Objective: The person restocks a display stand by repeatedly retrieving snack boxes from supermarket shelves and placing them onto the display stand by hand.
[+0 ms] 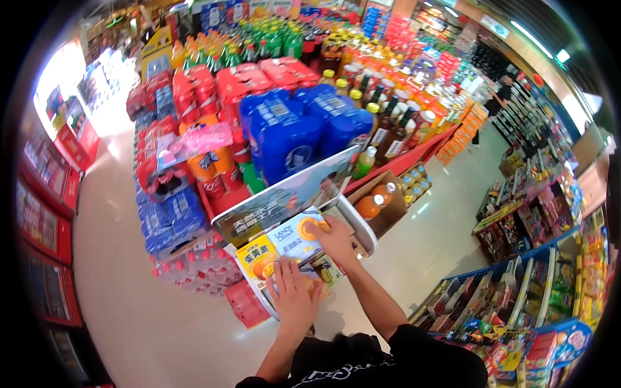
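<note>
A white bin (366,227) in front of me holds several food boxes. My right hand (334,238) grips the right end of a pale blue and white snack box (291,237) with an orange-yellow picture, its thumb over the face. Beside that box, to the left, lies a yellow snack box (256,255) with Chinese lettering. My left hand (294,296) rests with fingers stretched out over the lower edge of the yellow box. A dark green and white package (327,269) shows between my hands. What lies under my left palm is mostly hidden.
Behind the bin stands a printed sign board (284,197), then stacked blue shrink-wrapped drink packs (278,139) and many bottles. A carton of orange bottles (373,204) sits at the right. Snack shelves (479,304) line the right, red-framed coolers (48,226) the left. A person (503,97) stands far off.
</note>
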A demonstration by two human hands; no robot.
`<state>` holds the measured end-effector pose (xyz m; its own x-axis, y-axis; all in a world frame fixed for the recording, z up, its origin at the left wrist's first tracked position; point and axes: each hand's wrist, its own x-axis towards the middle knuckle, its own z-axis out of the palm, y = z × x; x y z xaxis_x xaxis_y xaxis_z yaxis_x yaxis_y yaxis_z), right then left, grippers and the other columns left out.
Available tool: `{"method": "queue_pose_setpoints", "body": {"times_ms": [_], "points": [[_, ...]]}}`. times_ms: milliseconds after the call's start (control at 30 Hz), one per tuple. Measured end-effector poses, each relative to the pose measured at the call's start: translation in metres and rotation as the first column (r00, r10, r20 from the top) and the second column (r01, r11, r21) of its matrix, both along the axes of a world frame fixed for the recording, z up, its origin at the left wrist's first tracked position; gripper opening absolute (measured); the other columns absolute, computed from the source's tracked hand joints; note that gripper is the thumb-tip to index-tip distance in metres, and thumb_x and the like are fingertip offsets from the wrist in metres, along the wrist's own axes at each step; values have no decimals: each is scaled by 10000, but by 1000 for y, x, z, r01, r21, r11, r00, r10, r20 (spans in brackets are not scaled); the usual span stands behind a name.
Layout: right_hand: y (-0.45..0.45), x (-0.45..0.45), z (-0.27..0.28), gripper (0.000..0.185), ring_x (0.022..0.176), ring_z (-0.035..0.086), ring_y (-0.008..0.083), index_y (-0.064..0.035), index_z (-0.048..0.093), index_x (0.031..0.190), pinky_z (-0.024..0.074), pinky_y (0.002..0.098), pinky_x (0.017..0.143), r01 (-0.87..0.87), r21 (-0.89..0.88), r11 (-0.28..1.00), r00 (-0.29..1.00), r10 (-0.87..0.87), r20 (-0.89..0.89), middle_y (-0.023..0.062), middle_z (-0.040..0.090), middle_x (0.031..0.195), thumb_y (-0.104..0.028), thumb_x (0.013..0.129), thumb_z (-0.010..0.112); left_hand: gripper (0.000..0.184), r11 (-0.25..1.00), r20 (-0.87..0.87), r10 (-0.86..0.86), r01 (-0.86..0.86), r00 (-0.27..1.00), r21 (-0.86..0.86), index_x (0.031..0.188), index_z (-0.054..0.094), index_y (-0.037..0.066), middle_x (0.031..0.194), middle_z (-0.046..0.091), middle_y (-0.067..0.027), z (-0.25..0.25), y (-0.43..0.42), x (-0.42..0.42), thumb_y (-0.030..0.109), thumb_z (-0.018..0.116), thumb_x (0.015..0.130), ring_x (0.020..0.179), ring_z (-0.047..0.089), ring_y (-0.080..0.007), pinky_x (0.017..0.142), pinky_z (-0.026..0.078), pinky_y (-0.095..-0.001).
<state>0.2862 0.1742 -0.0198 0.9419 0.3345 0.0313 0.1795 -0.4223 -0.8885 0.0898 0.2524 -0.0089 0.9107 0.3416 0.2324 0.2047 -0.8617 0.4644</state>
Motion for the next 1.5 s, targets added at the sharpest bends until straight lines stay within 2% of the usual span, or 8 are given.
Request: {"method": "queue_pose_setpoints", "body": {"times_ms": [233,467,600,800,1033,1133,1233,1500], "points": [[-61,-45,22,424,1108,640,393,39,638,1204,486,449,987,117,150,982,903,-169,396,245,660,1204,-349,1037,599,924,988,235,-77,106,969,-116,1542,262,-137,1626,254,-355,37,-21,-27,313,757,905,1520,211,-542,1246,157,-611],[-252,-201,-18,473,1124,678,336,10,659,1268,520,394,976,97,-60,993,995,-96,13,223,705,1196,-400,1042,598,927,787,160,-573,594,804,-165,1550,285,-118,1604,319,-337,19,-98,-80,313,780,895,1507,282,-504,1235,253,-549],[-372,-339,-37,545,1074,710,331,13,652,1296,548,396,930,137,-223,965,946,-194,-259,208,725,1196,-457,1023,617,935,721,99,-671,678,734,-142,1546,293,-121,1567,380,-340,33,-147,-140,330,787,894,1473,351,-497,1217,300,-523],[-472,-549,-73,666,1110,705,375,27,642,1323,551,422,948,533,-308,788,753,-608,-252,251,708,1232,-540,975,646,896,571,99,-751,718,652,-398,1529,338,-111,1543,416,-339,40,-229,-242,332,789,895,1454,390,-473,1205,324,-492],[-505,-741,-68,606,989,723,277,39,616,1349,576,380,871,825,-137,549,492,-816,-305,210,730,1145,-385,940,755,819,208,117,-960,925,256,-317,1460,416,-124,1441,512,-348,57,-329,-333,315,803,887,1350,499,-488,1137,417,-509],[-522,-806,-75,640,955,711,267,36,612,1357,574,390,853,895,-299,332,289,-940,-180,215,722,1181,-422,930,743,827,96,84,-988,949,127,-300,1491,395,-107,1490,474,-337,56,-364,-354,393,753,939,1408,449,-475,1177,375,-501],[-531,-856,-75,645,919,705,244,38,590,1382,574,371,829,959,-225,170,124,-971,-206,211,724,1170,-370,914,764,817,-88,117,-991,973,-64,-214,1485,404,-105,1483,485,-329,49,-395,-376,403,746,945,1397,462,-470,1168,381,-506],[-588,-866,-80,683,962,726,314,27,552,1425,578,413,851,973,-196,123,83,-976,-202,228,713,1210,-367,909,767,806,-119,45,-993,953,-111,-280,1493,390,-100,1483,488,-327,46,-464,-408,376,742,947,1380,479,-475,1158,393,-505]]}}
